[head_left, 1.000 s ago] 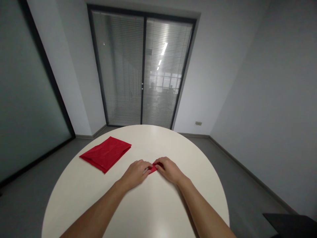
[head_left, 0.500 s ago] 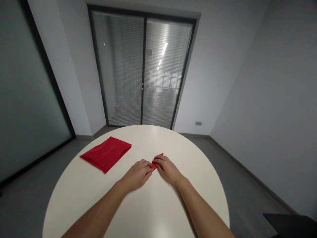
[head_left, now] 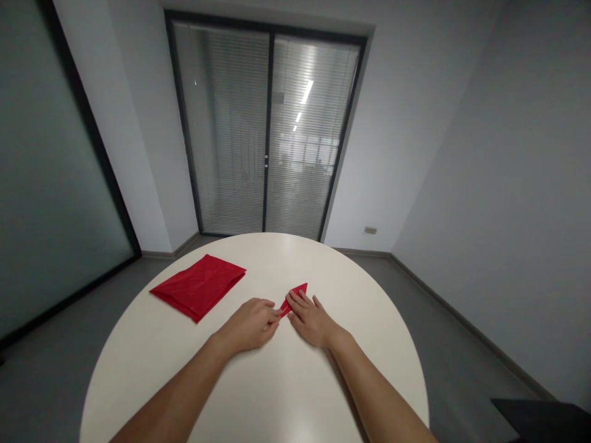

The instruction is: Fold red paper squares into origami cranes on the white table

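A small folded piece of red paper [head_left: 301, 288] lies on the white round table [head_left: 286, 394], partly covered by my fingers. My left hand [head_left: 255, 322] pinches its near left corner between thumb and fingers. Across the paper's middle, my right hand [head_left: 310, 319] lies flat with its fingers outstretched, pressing it to the tabletop. The far pointed end of the paper shows beyond my right fingertips. Left of my hands rests a larger folded sheet of red paper [head_left: 198, 288], untouched, with loose layers along its near right edge.
Beyond the table stands a glass double door [head_left: 266, 129] with blinds and a dark frame. A frosted glass panel [head_left: 55, 172] is at the left. At the lower right sits a dark object [head_left: 545, 421], cut off by the frame.
My right hand has gone from curled fingers to flat on the small red paper, showing more of its far end. The left hand has shifted slightly left. The larger sheet stays put.
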The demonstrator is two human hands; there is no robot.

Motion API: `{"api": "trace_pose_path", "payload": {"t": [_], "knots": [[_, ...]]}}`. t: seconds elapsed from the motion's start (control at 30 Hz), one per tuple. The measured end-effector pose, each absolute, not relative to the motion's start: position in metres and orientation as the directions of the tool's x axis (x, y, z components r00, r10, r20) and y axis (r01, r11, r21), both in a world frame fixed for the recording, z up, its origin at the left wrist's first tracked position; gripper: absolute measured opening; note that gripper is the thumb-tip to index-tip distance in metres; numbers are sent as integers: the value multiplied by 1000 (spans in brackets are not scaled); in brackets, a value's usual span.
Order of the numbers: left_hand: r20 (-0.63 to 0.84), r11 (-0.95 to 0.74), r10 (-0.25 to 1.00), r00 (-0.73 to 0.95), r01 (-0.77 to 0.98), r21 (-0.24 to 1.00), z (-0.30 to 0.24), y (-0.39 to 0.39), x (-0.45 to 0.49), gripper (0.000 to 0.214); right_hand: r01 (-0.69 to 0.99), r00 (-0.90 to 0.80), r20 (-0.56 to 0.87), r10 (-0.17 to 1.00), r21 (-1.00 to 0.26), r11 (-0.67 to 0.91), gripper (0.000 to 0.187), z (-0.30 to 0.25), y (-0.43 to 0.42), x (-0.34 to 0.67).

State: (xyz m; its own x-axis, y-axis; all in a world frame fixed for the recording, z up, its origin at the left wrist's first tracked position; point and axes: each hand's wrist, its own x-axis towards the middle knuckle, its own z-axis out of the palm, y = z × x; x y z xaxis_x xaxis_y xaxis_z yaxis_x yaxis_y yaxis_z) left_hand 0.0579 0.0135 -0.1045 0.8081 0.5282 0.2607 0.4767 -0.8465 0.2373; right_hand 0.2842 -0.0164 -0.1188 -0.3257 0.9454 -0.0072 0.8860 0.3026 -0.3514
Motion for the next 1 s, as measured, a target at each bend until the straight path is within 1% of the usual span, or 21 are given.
{"api": "trace_pose_path", "payload": {"t": [0.1,0.3,0.37,0.57,0.7,0.87,1.0], "knots": [[246,-835,546,801,494,243,-97,11,58,25,885,-320,43,946,-342,315,54,-117,-17,286],[247,-827,561,790,521,212,-94,11,60,28,869,-359,206,910,-283,407,46,-120,-10,292],[259,-824,566,783,523,219,-95,12,61,26,861,-370,229,900,-281,425,45,-123,-7,294],[269,-797,604,750,569,201,-100,13,64,21,862,-316,163,935,-362,355,46,-125,-6,299],[274,-775,632,725,599,202,-99,9,67,15,852,-318,157,935,-385,355,44,-122,-8,300],[253,-787,617,745,594,170,-102,9,68,22,845,-311,156,937,-405,348,42,-122,-6,301],[273,-800,599,752,577,165,-106,11,66,23,854,-315,83,945,-410,321,46,-123,-5,302]]}}
